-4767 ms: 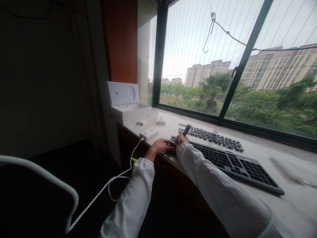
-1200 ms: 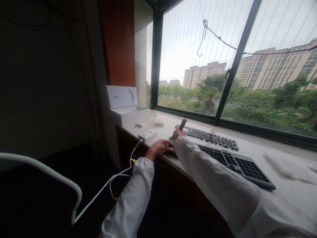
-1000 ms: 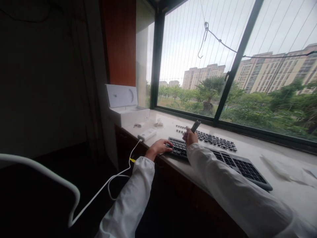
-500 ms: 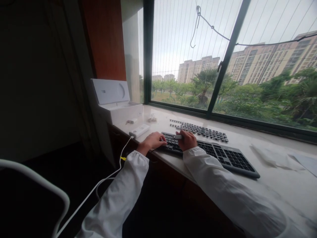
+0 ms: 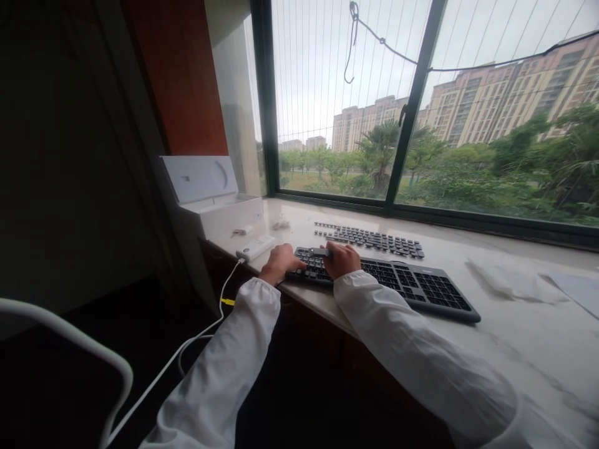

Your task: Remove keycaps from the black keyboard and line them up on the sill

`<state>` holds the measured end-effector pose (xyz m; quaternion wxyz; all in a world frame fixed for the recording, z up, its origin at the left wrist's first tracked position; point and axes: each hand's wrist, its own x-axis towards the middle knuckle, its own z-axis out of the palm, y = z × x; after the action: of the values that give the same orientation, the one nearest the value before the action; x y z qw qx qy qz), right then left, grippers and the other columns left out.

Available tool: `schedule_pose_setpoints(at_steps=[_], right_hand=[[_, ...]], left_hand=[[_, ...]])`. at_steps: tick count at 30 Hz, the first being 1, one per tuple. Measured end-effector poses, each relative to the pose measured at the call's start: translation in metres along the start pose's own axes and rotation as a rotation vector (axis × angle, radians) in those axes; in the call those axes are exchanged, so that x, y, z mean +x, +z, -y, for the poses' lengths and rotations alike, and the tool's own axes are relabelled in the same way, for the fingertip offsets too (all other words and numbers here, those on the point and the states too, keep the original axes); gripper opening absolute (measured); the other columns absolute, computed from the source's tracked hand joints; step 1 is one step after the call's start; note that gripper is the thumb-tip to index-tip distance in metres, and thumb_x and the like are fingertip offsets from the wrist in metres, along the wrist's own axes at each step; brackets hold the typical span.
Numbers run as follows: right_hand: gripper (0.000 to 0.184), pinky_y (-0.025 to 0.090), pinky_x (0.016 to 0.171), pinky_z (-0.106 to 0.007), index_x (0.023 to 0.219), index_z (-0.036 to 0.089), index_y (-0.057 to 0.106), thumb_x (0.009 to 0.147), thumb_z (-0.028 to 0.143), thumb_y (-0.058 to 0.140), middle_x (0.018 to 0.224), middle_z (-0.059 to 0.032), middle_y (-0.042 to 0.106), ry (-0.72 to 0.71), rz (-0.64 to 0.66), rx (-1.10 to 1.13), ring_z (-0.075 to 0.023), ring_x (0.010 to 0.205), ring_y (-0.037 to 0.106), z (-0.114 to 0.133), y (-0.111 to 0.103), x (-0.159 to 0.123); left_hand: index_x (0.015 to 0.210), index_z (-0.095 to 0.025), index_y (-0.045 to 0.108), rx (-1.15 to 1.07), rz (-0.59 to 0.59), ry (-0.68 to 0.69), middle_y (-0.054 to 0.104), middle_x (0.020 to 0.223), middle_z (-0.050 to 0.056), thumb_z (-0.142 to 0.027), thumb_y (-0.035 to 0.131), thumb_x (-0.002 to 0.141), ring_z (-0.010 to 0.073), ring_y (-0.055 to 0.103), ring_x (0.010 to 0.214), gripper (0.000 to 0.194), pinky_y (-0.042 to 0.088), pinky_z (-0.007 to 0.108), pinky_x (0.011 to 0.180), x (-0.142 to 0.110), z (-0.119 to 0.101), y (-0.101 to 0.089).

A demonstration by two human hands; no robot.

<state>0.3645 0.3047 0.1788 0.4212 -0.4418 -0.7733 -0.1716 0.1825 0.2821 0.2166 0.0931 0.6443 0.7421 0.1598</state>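
Two hands (image 5: pixel 279 264) (image 5: pixel 343 259) at a keyboard (image 5: pixel 408 279)

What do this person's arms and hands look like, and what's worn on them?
The left sleeve and right sleeve are white, long, loose and creased, gathered at the cuffs. The left hand and right hand are ungloved; I can't make out any ring or watch.

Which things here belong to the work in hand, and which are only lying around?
Belonging to the work:
keyboard, left hand at its left end
grey tool, held in the right hand
keycaps, in rows behind the keyboard, probably

Apparently just lying about:
open white box
likely a power bank, white cable plugged in
crumpled white scrap
pale wrapping
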Motion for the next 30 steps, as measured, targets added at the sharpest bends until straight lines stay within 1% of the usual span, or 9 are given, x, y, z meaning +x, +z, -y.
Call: schedule_pose_setpoints(at_steps=[5, 8, 10, 13, 16, 23, 26, 30], right_hand=[[0.017, 0.028, 0.065, -0.026, 0.073, 0.021, 0.055, 0.083, 0.033, 0.048, 0.065, -0.0015, 0.064, 0.016, 0.040, 0.003, -0.0141, 0.055, 0.051, 0.000, 0.000, 0.001], [0.020, 0.028, 0.064, -0.026, 0.073, 0.021, 0.055, 0.085, 0.034, 0.045, 0.065, -0.0018, 0.064, 0.017, 0.063, 0.008, -0.0140, 0.053, 0.050, 0.001, -0.001, 0.001], [0.023, 0.028, 0.064, -0.027, 0.073, 0.021, 0.055, 0.087, 0.036, 0.043, 0.065, -0.0019, 0.064, 0.018, 0.072, 0.007, -0.0139, 0.053, 0.049, 0.002, -0.002, 0.001], [0.026, 0.027, 0.064, -0.027, 0.072, 0.022, 0.055, 0.088, 0.037, 0.042, 0.064, -0.0012, 0.064, 0.017, 0.068, -0.002, -0.0136, 0.052, 0.049, 0.003, -0.003, 0.001], [0.026, 0.025, 0.062, -0.027, 0.071, 0.021, 0.055, 0.087, 0.037, 0.042, 0.064, -0.0018, 0.063, 0.022, 0.063, -0.014, -0.0139, 0.053, 0.049, 0.004, -0.005, 0.001], [0.024, 0.023, 0.059, -0.027, 0.075, 0.020, 0.058, 0.087, 0.035, 0.042, 0.067, -0.0033, 0.065, 0.033, 0.125, -0.048, -0.0142, 0.057, 0.052, 0.008, -0.015, 0.002], [0.024, 0.024, 0.061, -0.027, 0.075, 0.021, 0.057, 0.088, 0.034, 0.041, 0.068, -0.0022, 0.066, 0.032, 0.118, -0.066, -0.0136, 0.056, 0.052, 0.008, -0.014, 0.002], [0.026, 0.024, 0.062, -0.026, 0.075, 0.021, 0.057, 0.089, 0.036, 0.040, 0.068, -0.0017, 0.066, 0.026, 0.113, -0.064, -0.0136, 0.056, 0.052, 0.008, -0.012, 0.002]], left_hand=[[0.079, -0.012, 0.066, 0.037, 0.002, -0.020, 0.068, 0.080, 0.014, -0.053, 0.075, 0.049, 0.0274, 0.062, 0.088, 0.052, 0.042, 0.025, 0.065, 0.004, -0.002, 0.000], [0.080, -0.012, 0.065, 0.034, -0.007, -0.034, 0.068, 0.084, 0.015, -0.052, 0.075, 0.049, 0.0274, 0.062, 0.090, 0.052, 0.042, 0.025, 0.066, 0.003, -0.004, 0.001], [0.083, -0.012, 0.066, 0.030, -0.001, -0.037, 0.068, 0.087, 0.016, -0.053, 0.075, 0.049, 0.0289, 0.061, 0.091, 0.054, 0.043, 0.026, 0.065, 0.003, -0.005, 0.000], [0.088, -0.011, 0.066, 0.035, 0.005, -0.034, 0.068, 0.091, 0.018, -0.055, 0.073, 0.049, 0.0312, 0.061, 0.093, 0.059, 0.044, 0.027, 0.065, 0.001, -0.007, -0.001], [0.091, -0.010, 0.065, 0.057, -0.007, -0.028, 0.067, 0.095, 0.020, -0.055, 0.072, 0.051, 0.0318, 0.061, 0.094, 0.061, 0.045, 0.028, 0.067, -0.001, -0.010, -0.002], [0.097, -0.010, 0.065, 0.153, -0.042, 0.020, 0.067, 0.096, 0.020, -0.051, 0.068, 0.058, 0.0314, 0.061, 0.096, 0.057, 0.047, 0.030, 0.075, -0.010, -0.022, -0.001], [0.096, -0.011, 0.066, 0.185, -0.050, 0.031, 0.067, 0.095, 0.019, -0.049, 0.068, 0.059, 0.0301, 0.062, 0.094, 0.053, 0.048, 0.030, 0.075, -0.012, -0.026, 0.001], [0.097, -0.012, 0.066, 0.171, -0.048, 0.020, 0.068, 0.094, 0.019, -0.049, 0.068, 0.058, 0.0299, 0.063, 0.092, 0.053, 0.048, 0.029, 0.073, -0.013, -0.026, 0.003]])
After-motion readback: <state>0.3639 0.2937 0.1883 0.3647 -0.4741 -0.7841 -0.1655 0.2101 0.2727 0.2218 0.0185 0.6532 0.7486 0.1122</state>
